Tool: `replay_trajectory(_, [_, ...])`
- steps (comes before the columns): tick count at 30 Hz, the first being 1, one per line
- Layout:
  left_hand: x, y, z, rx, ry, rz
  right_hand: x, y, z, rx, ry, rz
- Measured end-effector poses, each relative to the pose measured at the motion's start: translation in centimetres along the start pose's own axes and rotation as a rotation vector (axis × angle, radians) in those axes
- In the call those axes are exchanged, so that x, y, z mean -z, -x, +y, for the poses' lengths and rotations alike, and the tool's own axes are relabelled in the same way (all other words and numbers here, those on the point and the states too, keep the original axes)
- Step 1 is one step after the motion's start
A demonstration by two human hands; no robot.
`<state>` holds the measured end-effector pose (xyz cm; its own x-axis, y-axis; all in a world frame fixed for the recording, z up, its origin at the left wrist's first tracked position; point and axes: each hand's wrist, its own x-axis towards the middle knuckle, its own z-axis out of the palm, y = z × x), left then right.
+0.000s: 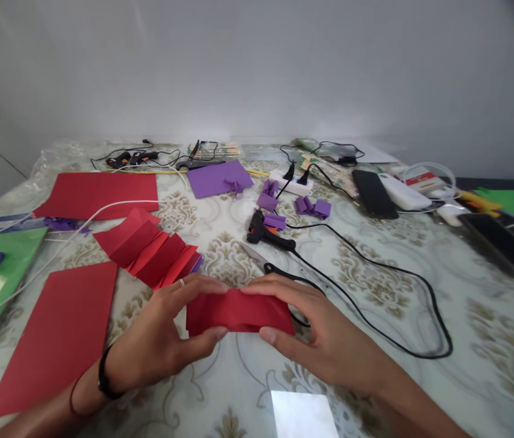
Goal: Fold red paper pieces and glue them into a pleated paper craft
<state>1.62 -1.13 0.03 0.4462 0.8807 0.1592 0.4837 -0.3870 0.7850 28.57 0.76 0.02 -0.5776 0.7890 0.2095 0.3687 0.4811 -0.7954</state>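
Folded red craft paper (238, 311): 6 o'clock, just below mid-view | left hand (160, 331) at its 9, right hand (316, 325) at its 3, both pairs of fingers and thumbs clamped on it | prob super light, kinda stiff, creases easy imo | best held gently by the long edges | pleated red paper (151, 255) at its 10

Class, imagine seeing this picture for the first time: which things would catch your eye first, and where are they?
First comes the folded red paper, held between the left hand and the right hand near the centre. Beyond the left hand lies a pleated red strip, vivid against the pale patterned tablecloth. Just right of centre, beyond the hands, the black glue gun stands out too.
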Motion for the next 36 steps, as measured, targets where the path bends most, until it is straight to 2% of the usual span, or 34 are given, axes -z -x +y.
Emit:
replay_trajectory(4, [0.0, 0.26, 0.26, 0.02, -0.034, 0.017, -0.24, 0.02, -0.11, -0.052, -0.005, -0.019])
replay_trajectory(14, [0.4, -0.15, 0.63, 0.271, 0.17, -0.065, -0.22, 0.69, 0.17, -0.217, 0.001, -0.003])
replay_trajectory(20, [0.33, 0.03, 0.22, 0.251, 0.303, -0.12, -0.56, 0.06, -0.25, -0.263, -0.052, 0.033])
replay_trajectory(28, [0.31, -0.03, 0.55, 0.254, 0.085, -0.082, -1.03, -0.05, -0.29, -0.383, 0.069, 0.035])
replay_trajectory(31, [0.26, -0.18, 0.52, 0.309, 0.073, -0.117, -0.93, -0.02, -0.24, -0.377, 0.004, -0.004])
replay_trajectory(36, [0.35, 0.0, 0.34, 0.249, 0.294, -0.088, -0.48, 0.17, -0.4, -0.391, -0.297, -0.005])
